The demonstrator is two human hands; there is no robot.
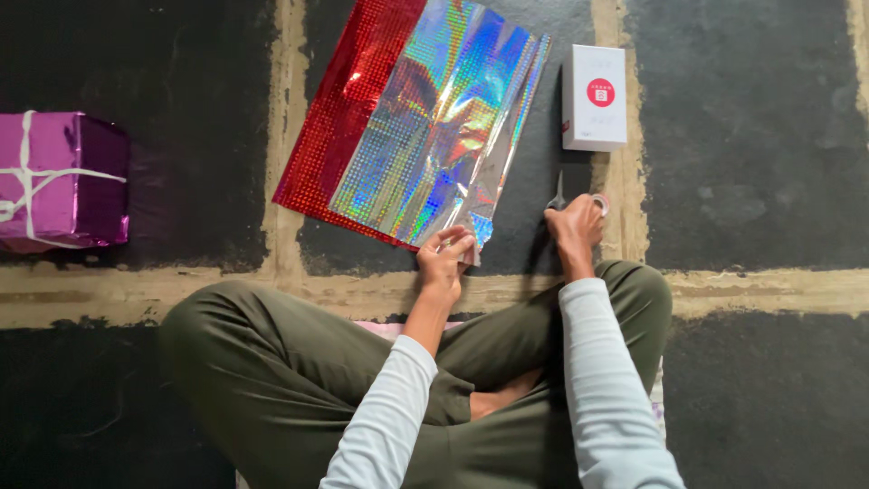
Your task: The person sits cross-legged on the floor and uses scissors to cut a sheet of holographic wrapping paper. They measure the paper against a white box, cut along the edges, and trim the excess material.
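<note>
I sit cross-legged on a dark floor. My left hand (445, 255) pinches the near corner of a silver holographic wrapping sheet (444, 127), which lies on top of a red holographic sheet (348, 100). My right hand (573, 226) rests on the floor to the right of the sheets, over a pair of scissors (558, 195) whose blades poke out beyond the fingers. A small roll of tape (601, 203) shows at that hand's far side. Whether the hand grips the scissors or only covers them is unclear.
A white box (595, 97) with a red round mark lies beyond my right hand. A purple wrapped gift (59, 179) tied with white ribbon sits at the far left. Pale lines (281, 181) cross the dark floor.
</note>
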